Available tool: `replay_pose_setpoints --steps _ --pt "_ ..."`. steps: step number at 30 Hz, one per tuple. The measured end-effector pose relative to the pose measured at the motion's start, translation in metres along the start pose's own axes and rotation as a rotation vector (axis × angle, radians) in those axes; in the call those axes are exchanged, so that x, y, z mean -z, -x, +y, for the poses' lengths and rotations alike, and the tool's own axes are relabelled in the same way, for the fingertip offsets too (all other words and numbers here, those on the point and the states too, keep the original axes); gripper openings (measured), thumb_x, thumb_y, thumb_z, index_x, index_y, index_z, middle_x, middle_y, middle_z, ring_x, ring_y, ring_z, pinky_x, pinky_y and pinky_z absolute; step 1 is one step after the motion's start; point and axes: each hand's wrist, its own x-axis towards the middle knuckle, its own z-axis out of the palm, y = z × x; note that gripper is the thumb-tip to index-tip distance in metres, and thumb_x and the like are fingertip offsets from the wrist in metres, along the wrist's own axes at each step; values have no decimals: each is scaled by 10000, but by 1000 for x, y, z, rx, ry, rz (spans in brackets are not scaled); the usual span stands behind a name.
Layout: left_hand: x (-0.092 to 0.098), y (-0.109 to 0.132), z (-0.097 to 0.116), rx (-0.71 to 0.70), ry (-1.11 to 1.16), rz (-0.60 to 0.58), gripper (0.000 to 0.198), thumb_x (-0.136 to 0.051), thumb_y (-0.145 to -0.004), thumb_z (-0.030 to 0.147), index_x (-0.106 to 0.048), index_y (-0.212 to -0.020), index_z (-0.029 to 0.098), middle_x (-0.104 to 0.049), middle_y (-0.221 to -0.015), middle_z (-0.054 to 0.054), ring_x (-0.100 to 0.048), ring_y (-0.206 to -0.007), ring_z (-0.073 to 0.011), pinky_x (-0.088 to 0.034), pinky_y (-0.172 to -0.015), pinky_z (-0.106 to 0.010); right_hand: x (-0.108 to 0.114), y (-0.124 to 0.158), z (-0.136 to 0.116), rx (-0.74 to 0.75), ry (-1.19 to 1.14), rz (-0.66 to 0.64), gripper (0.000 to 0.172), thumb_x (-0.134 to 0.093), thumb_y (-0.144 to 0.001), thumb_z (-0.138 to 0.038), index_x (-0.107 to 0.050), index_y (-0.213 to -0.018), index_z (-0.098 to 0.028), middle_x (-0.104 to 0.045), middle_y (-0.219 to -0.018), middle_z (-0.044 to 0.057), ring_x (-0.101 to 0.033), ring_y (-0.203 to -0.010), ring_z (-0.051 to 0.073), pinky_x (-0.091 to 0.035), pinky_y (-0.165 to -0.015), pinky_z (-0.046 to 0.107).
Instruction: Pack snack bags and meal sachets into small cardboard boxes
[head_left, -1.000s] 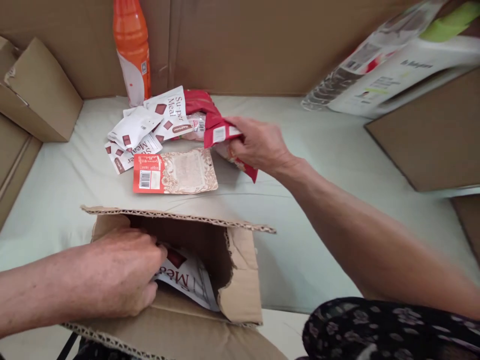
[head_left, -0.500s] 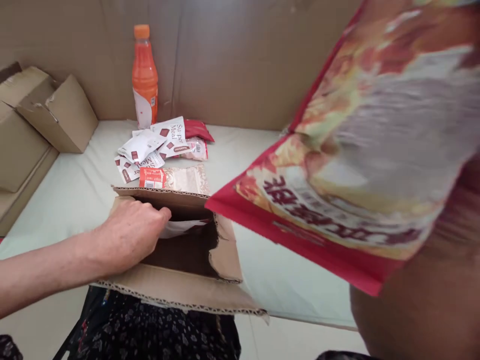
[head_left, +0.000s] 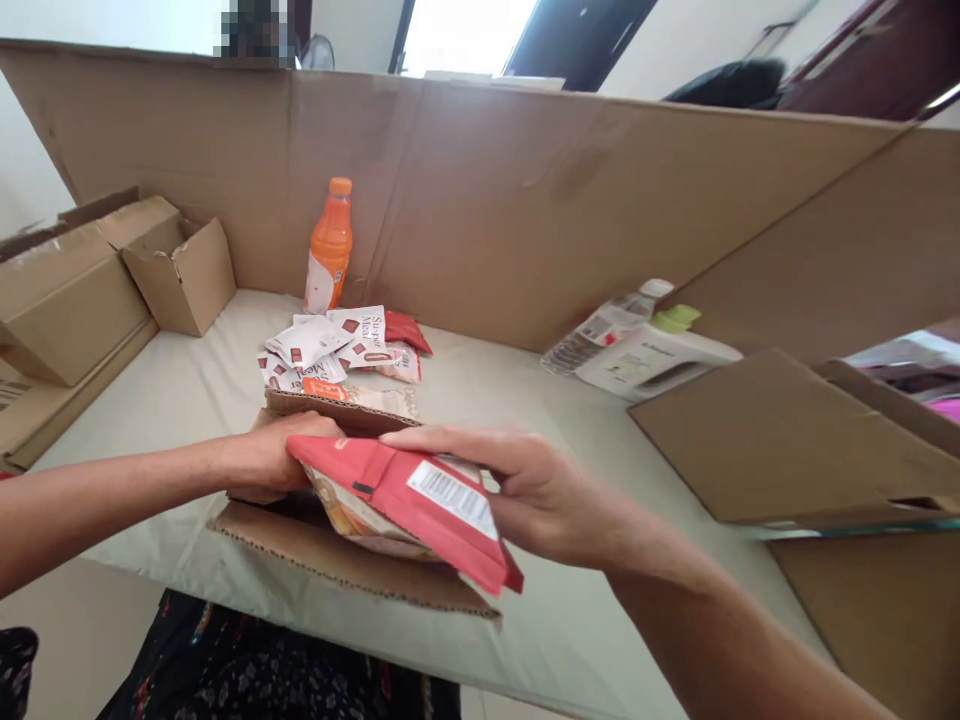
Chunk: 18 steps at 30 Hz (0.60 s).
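Note:
My right hand [head_left: 525, 490] grips a red snack packet [head_left: 409, 505] and holds it over the open cardboard box [head_left: 337, 555] at the table's near edge. My left hand [head_left: 274, 460] touches the packet's left end at the box's opening, fingers curled; the packet hides what lies inside the box. Behind the box lies a pile of white sachets [head_left: 322, 350] with more red packets [head_left: 409, 330], and a flat red and beige packet [head_left: 360, 395] rests right behind the box's far flap.
An orange drink bottle [head_left: 328, 245] stands at the cardboard back wall. Empty cardboard boxes [head_left: 112, 270] sit at the left. A clear water bottle [head_left: 600, 330] and a white pack [head_left: 656, 360] lie at the right, next to flat cardboard sheets [head_left: 780, 440].
My right hand brought the red packet from close to the camera down onto the box. The camera tilted up, showing the room beyond the wall. My left hand stayed at the box.

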Motion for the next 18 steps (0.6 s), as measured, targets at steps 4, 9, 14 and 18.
replay_pose_setpoints --steps 4,9,14,18 --pt "5 -10 -22 -12 138 -239 167 -606 -803 222 -654 -658 155 -682 -665 6 -568 -632 -141 -426 -534 -209 3 -15 -12 1 22 -181 496 -494 -881 -57 -687 -1305 -230 -778 -1167 49 -738 -977 168 -565 -841 243" --pt "17 -22 -36 4 239 -424 160 -535 -817 200 -680 -772 148 -673 -703 13 -553 -640 -117 -404 -550 -186 13 -32 -13 -53 -58 -393 606 -442 -793 44 -708 -1272 -214 -780 -1136 22 -714 -941 129 -531 -822 199" --pt "27 -31 -33 6 233 -498 155 -547 -831 197 -683 -764 161 -618 -652 35 -517 -608 -101 -389 -552 -181 11 -48 -9 -84 16 -531 647 -431 -707 57 -743 -1198 -226 -786 -1054 5 -688 -842 130 -501 -754 217" --pt "30 -37 -25 -7 156 -503 177 -546 -824 169 -718 -784 159 -661 -669 13 -539 -600 -122 -395 -551 -218 -11 -62 -11 -195 257 -638 529 -478 -763 9 -748 -1157 -217 -784 -900 25 -639 -694 143 -430 -641 247"
